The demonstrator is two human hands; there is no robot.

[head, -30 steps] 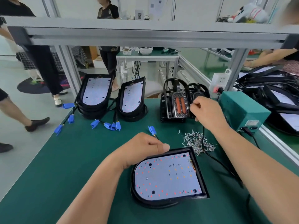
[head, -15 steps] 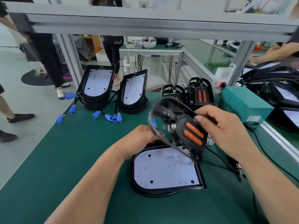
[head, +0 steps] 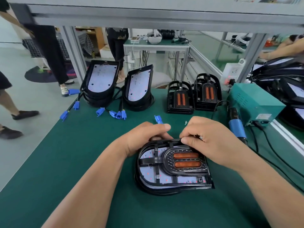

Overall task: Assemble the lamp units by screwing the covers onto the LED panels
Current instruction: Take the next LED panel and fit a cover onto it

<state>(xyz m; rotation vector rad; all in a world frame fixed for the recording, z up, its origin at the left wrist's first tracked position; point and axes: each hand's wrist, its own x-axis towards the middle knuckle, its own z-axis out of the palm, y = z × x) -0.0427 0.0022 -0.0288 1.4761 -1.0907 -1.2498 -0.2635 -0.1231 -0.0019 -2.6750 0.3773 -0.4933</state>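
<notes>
Beneath left hand (head: 144,137) and right hand (head: 212,140), both gripping its far edge, a black orange-lensed plastic cover (head: 185,160) is sitting on a white LED panel (head: 147,155), possibly skewed off its screw holes.

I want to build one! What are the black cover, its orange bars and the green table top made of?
Black cover: glossy moulded plastic, it seems; light glints on its ribs. Orange bars: perhaps tinted plastic, smooth and shiny. Green table top: dull mat, rubber or fabric; no shine.
</notes>
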